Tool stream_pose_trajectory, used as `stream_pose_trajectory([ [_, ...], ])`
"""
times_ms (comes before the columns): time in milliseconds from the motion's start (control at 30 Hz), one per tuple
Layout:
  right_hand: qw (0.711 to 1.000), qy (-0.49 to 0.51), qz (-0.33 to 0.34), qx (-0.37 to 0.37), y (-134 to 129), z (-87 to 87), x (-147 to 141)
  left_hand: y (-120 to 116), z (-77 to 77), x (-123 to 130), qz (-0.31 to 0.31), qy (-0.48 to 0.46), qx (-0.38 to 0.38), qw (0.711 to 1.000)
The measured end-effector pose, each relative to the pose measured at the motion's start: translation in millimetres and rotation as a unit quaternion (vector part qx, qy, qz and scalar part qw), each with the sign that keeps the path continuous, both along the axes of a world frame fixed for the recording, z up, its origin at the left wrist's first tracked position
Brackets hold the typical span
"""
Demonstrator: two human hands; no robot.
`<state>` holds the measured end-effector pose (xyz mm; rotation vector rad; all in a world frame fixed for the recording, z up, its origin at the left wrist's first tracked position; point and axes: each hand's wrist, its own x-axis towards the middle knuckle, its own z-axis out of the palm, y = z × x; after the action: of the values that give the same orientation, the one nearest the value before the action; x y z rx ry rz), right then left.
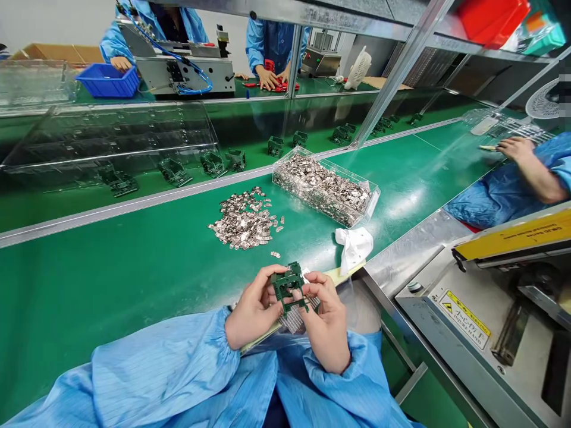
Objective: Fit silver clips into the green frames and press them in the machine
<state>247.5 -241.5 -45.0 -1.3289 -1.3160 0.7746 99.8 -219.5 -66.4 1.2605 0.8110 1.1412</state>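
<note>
From here I see a blue bin [108, 81], a white fan [358, 68] and a red bin [488, 22].

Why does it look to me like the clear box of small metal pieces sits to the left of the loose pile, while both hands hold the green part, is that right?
Not quite: the clear box sits to the right of the loose pile, as the head view shows. The left hand and right hand do hold the green part.
</note>
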Motion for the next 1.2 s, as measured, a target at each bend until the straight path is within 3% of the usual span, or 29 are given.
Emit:
stream_pose_trajectory([
  [267, 0.999, -0.017, -0.026, -0.011, -3, -4.1, -6, -5, -3.9, -3, 0.007, 0.089, 0.027, 0.996],
  [567, 0.986, 0.151, 0.008, -0.071, -3, -7.1, -8, -8, 5.2, -2, 0.046, 0.139, 0.028, 0.989],
  [833, 0.973, 0.207, -0.005, -0.101, -6, -6.0, -6, -12, 17.4, 5, 0.045, 0.136, 0.016, 0.989],
  [1033, 0.971, 0.221, -0.017, -0.09, -21, -4.8, 7, -18, 16.4, 15, 0.01, 0.143, 0.022, 0.989],
  [1200, 0.972, 0.183, -0.116, -0.086, -44, -29.9, 37, -5, 17.2, 25, -0.006, 0.096, -0.02, 0.995],
])
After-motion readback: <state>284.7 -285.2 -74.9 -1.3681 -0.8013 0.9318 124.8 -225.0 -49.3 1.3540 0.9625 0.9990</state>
